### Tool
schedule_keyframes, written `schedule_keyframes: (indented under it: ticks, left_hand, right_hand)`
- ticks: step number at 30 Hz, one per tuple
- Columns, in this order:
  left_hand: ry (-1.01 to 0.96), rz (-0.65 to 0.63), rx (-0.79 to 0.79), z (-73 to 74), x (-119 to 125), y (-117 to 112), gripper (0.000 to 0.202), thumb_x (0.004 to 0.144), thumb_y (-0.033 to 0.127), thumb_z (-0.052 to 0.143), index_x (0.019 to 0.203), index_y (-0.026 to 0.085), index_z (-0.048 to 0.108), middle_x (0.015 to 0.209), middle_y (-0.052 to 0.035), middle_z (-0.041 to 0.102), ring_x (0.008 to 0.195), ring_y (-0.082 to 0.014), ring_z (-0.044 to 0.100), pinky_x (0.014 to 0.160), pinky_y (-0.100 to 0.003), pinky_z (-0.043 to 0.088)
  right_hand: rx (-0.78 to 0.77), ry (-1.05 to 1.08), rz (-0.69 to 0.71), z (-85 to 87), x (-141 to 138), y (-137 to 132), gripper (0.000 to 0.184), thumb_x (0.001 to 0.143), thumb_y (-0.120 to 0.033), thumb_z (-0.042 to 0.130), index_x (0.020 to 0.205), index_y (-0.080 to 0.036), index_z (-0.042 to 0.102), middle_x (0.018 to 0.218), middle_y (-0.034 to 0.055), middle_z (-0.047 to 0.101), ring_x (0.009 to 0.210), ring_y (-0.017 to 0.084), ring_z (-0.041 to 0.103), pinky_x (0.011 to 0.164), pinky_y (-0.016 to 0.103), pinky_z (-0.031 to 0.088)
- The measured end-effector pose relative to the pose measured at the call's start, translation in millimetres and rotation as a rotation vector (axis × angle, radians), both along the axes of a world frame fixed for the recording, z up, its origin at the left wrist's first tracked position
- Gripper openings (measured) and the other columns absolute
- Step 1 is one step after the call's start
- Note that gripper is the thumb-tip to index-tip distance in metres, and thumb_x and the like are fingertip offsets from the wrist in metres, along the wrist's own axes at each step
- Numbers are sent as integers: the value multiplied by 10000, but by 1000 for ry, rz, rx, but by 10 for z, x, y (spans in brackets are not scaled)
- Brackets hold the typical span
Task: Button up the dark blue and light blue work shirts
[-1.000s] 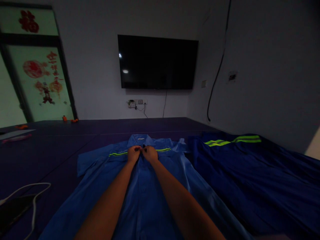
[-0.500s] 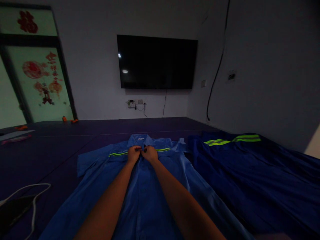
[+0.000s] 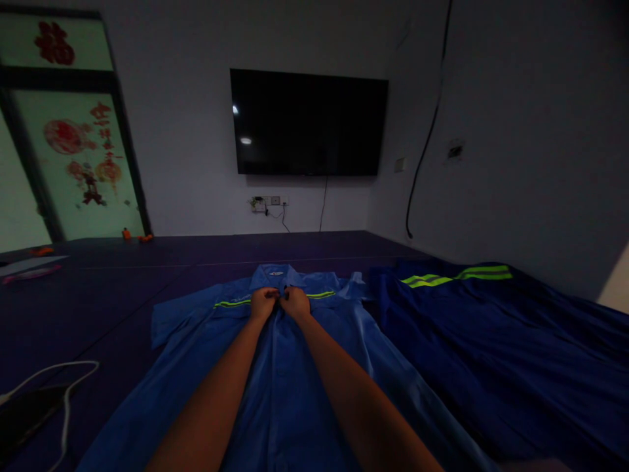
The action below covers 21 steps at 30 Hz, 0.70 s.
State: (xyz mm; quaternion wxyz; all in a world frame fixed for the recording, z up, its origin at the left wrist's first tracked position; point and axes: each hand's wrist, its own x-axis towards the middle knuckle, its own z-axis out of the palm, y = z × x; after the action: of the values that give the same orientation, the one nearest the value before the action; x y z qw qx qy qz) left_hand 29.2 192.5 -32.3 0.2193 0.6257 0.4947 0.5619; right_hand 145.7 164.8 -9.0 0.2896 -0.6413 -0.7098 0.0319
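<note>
Two bare hands meet on the front of one light blue shirt, just below its collar. The left hand and the right hand are nearly closed, fingertips pinched together on the cloth of the shirt — whether a button lies between them is too dark to tell. The shirt lies spread, front up, on the dark purple floor, collar away from the person, with both forearms stretched over it. One yellow-green stripe crosses its chest, showing in two lengths, one on each side of the hands.

One darker blue garment lies just beside it on the right, with two bright yellow-green patches near its far edge. At the near left is one dark flat device with one white cable looped over it.

Three small orange objects are on the floor at the far left — one apart, two by the glass door with its red decorations. One dark-screened television hangs on the far wall; one black cable runs down the right wall.
</note>
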Motion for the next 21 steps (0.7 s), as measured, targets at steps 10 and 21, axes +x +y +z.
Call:
schedule_keyframes:
  ticks: [10, 21]
  left_hand:
    - [-11, 26, -7, -27, 3, 35, 220, 636, 68, 529, 761, 164, 683, 794, -46, 692, 783, -170, 633, 760, -299, 489]
    - [-45, 8, -39, 8, -27, -93, 134, 678, 186, 558, 742, 158, 672, 742, -51, 683, 762, -167, 624, 764, -300, 471]
  right_hand:
    - [55, 127, -37, -69, 15, 82, 169, 755, -221, 490, 822, -167, 635, 835, 60, 669, 801, 151, 603, 623, 183, 372]
    - [-35, 45, 55, -72, 42, -12, 355, 904, -283, 291, 940, -142, 615, 952, 88, 648, 890, 155, 584, 712, 199, 387]
